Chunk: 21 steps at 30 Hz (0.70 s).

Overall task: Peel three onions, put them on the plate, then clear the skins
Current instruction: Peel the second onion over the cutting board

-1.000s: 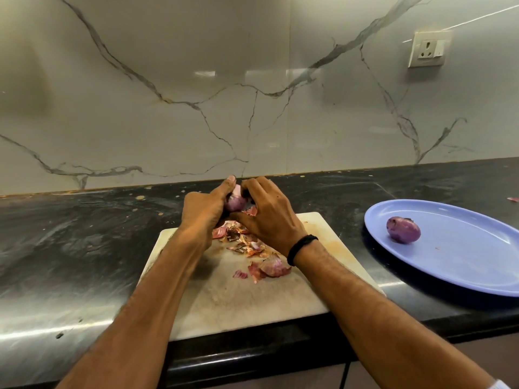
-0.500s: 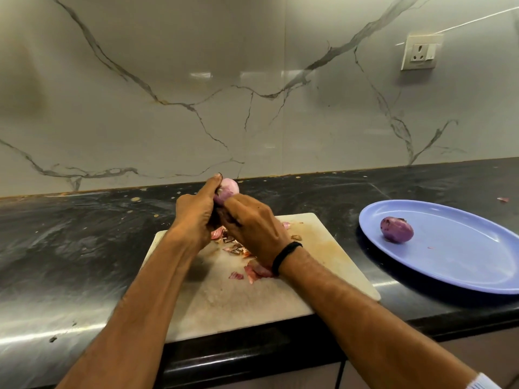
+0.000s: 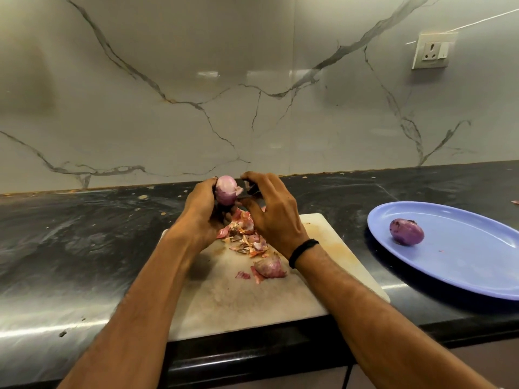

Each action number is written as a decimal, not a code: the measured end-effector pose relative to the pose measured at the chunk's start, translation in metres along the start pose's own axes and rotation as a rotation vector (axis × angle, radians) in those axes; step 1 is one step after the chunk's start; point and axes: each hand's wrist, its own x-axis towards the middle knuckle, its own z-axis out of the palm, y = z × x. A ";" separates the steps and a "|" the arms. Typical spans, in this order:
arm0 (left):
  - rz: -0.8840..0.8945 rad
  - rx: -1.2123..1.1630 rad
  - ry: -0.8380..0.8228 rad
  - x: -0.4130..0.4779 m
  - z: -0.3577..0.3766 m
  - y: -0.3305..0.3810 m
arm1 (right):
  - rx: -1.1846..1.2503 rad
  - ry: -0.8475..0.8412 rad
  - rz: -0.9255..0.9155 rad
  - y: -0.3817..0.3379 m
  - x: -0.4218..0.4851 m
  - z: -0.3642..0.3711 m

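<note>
My left hand (image 3: pixel 202 217) grips a pale pink, partly peeled onion (image 3: pixel 225 192) above the far edge of the white cutting board (image 3: pixel 238 301). My right hand (image 3: pixel 271 214) is just right of it, fingers curled, forefinger and thumb pinching a loose flap of skin (image 3: pixel 238 189) that sticks out from the onion. A pile of reddish onion skins (image 3: pixel 244 234) lies on the board under my hands, with a larger piece (image 3: pixel 269 267) nearer to me. One peeled purple onion (image 3: pixel 406 232) lies on the blue plate (image 3: pixel 471 270) at the right.
The board sits at the front edge of a black stone counter (image 3: pixel 84 248), backed by a marble wall with a socket (image 3: pixel 432 50). A small scrap of skin (image 3: pixel 515 202) lies on the counter beyond the plate.
Both hands have lifted the onion higher off the board. My right hand has drawn a little to the right, off the onion's side, uncovering more of the peeled surface.
</note>
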 end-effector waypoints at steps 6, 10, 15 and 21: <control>0.080 0.123 -0.029 -0.002 0.004 -0.001 | -0.047 0.039 -0.117 0.001 -0.001 0.001; 0.179 0.188 -0.065 -0.002 0.004 -0.002 | -0.010 0.057 -0.035 -0.004 -0.001 -0.001; 0.170 0.124 -0.111 -0.002 0.007 -0.004 | 0.131 0.063 0.238 -0.010 0.002 -0.001; 0.181 0.075 -0.083 -0.006 0.005 -0.001 | 0.072 0.019 0.446 0.008 0.001 -0.007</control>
